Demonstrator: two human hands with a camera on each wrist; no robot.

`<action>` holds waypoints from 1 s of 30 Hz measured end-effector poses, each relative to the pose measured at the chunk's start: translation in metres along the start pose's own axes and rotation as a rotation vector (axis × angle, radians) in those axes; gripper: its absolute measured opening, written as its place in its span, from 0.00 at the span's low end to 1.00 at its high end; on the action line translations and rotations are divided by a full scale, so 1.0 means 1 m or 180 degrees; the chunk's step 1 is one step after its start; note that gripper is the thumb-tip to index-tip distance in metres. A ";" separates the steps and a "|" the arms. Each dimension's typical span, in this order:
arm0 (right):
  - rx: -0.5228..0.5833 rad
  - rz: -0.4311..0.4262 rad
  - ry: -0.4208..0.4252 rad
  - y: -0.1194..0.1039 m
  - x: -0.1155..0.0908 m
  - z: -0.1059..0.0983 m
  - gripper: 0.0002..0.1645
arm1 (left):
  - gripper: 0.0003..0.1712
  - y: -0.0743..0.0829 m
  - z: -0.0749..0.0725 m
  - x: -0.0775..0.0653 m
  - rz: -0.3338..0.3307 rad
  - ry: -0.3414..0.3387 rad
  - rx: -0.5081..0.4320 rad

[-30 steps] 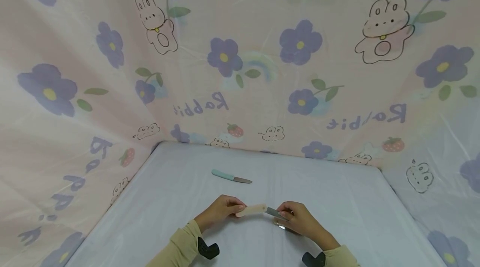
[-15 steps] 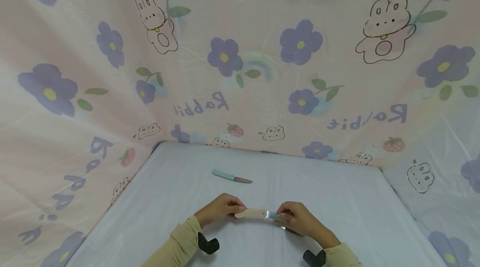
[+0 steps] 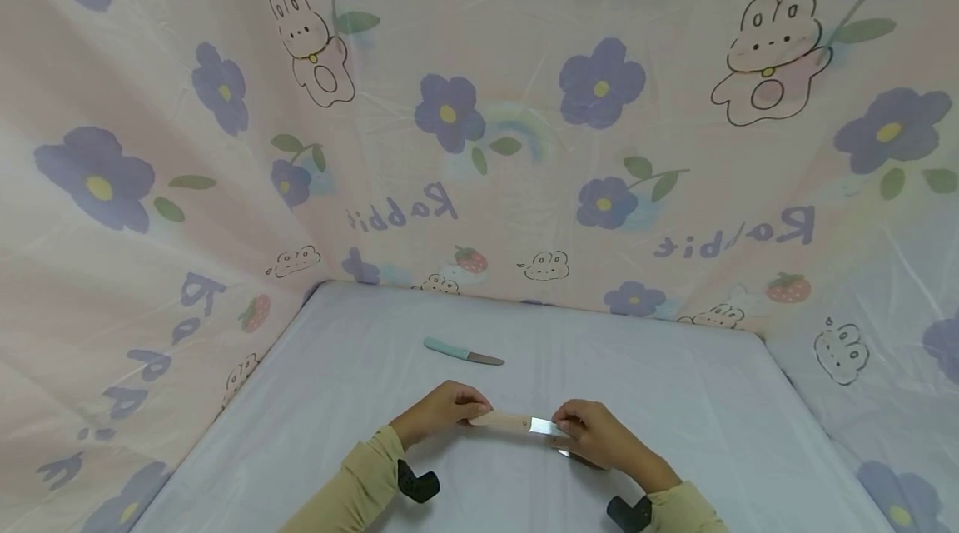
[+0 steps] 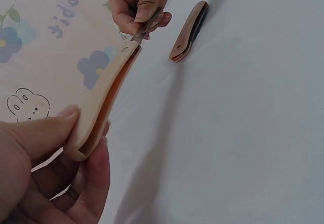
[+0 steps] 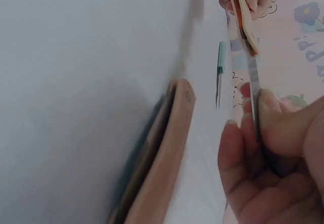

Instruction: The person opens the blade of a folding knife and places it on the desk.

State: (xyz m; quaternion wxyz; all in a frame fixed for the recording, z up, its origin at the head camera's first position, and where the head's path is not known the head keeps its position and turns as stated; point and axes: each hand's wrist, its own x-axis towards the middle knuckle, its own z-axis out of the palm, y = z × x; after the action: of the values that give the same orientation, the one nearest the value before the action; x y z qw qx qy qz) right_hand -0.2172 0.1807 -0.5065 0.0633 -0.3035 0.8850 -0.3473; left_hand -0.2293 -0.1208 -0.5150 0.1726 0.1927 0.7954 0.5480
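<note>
A folding knife with a pale wooden handle is held up between both hands, its blade unfolded nearly in line with the handle. My left hand pinches the butt of the handle between thumb and fingers; the left wrist view shows the slot along the handle. At the other end, my right hand pinches the blade, covering its tip in the head view. A second folding knife, with a brown wooden handle, lies folded on the table below the right hand, which partly hides it in the head view.
A knife with a teal handle lies on the white table beyond the hands, its blade pointing right. A printed curtain with flowers and rabbits rises along the back and sides. Each wrist wears a black device.
The pale knife has turned between the hands, so its blade went from dark grey to brightly lit, and its handle levelled out. Both hands keep their hold and have barely moved.
</note>
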 end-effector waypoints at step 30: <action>0.1962 0.1011 0.0141 0.020 0.042 -0.009 0.19 | 0.20 -0.017 -0.029 0.019 -0.0567 0.1002 -0.1280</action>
State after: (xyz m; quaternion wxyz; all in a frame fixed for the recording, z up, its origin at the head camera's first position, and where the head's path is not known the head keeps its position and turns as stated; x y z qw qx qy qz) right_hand -0.2636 0.1731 -0.5089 0.1861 -0.1210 0.7758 -0.5907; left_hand -0.2618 -0.1399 -0.5221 0.1292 -0.0038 0.7015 0.7009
